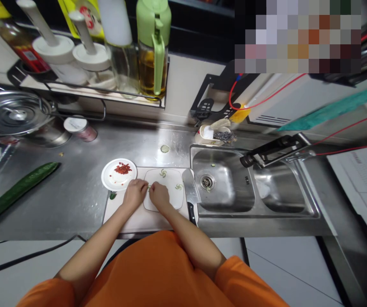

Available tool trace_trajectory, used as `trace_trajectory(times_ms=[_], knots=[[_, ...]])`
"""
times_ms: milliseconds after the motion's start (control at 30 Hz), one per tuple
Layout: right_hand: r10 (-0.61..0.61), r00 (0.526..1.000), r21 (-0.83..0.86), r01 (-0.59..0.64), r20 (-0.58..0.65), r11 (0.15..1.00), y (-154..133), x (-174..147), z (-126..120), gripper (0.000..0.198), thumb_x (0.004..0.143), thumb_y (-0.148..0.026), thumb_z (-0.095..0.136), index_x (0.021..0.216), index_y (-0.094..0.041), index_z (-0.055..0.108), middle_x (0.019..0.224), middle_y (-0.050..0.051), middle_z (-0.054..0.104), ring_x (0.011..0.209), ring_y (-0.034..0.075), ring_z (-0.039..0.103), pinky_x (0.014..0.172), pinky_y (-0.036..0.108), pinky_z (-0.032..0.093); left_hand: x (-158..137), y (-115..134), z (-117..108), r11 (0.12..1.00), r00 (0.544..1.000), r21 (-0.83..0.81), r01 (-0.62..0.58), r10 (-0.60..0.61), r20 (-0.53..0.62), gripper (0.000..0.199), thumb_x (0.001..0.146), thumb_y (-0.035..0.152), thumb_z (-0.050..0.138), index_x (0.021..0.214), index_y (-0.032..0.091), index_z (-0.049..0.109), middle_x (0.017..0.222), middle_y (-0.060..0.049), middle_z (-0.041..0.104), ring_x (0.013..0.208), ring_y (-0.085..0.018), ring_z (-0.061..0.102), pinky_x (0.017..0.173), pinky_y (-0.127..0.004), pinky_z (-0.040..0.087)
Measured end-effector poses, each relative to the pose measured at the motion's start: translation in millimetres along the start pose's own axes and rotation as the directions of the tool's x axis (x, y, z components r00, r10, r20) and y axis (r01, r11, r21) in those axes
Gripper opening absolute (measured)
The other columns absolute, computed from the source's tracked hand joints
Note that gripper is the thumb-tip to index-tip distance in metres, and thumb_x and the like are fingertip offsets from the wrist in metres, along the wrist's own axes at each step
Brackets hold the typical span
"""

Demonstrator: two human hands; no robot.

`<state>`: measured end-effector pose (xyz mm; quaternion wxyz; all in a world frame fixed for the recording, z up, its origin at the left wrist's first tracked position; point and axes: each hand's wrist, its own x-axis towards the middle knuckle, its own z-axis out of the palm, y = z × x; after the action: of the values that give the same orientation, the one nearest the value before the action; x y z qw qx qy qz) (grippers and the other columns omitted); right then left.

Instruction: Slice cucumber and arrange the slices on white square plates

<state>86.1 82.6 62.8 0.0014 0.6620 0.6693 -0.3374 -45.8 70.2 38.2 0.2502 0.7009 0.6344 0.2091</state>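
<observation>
My left hand (135, 192) and my right hand (159, 197) are close together over the left half of a white square plate (170, 202). Both have their fingers pinched; a small green bit shows between the fingertips, too small to name. Two green swirl shapes (163, 173) lie near the plate's far and right edges. Under the plate is a pale cutting board (122, 217). A cleaver (191, 186) rests along its right side, handle toward me. Beyond my left hand stands a round white plate (108, 175) with chopped red pieces (122, 168). A dark green cucumber end (113, 195) sits beside it.
A whole cucumber (17, 192) lies at the left. A steel double sink (228, 181) with a black-bodied tap (263, 153) is on the right. Behind are a lidded pot (13, 115), a small tub (80, 129), a sponge holder (214, 135) and a rack of bottles (153, 64).
</observation>
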Motion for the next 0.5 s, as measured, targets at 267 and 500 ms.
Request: trace_trajectory(times_ms=[267, 500], knots=[[-0.134, 0.991, -0.025, 0.133, -0.026, 0.991, 8, -10, 3, 0.018, 0.089, -0.022, 0.041, 0.092, -0.019, 0.059, 0.085, 0.005, 0.064, 0.077, 0.017, 0.055, 0.064, 0.027, 0.030, 1, 4, -4, 1.000, 1.000, 0.031, -0.001, 0.001, 0.000, 0.020, 0.082, 0.022, 0.046, 0.082, 0.018, 0.065, 0.083, -0.008, 0.065, 0.083, -0.022, 0.055, 0.079, -0.035, 0.042], [-0.163, 0.987, -0.011, 0.163, 0.003, 0.987, 10, -10, 7, 0.022, 0.087, -0.018, 0.042, 0.096, -0.020, 0.062, 0.090, 0.005, 0.065, 0.083, 0.017, 0.056, 0.071, 0.026, 0.033, 2, 6, -5, 0.999, 1.000, 0.048, 0.003, -0.003, -0.002, 0.019, 0.082, 0.022, 0.046, 0.081, 0.018, 0.064, 0.081, -0.007, 0.065, 0.081, -0.022, 0.055, 0.078, -0.035, 0.042]])
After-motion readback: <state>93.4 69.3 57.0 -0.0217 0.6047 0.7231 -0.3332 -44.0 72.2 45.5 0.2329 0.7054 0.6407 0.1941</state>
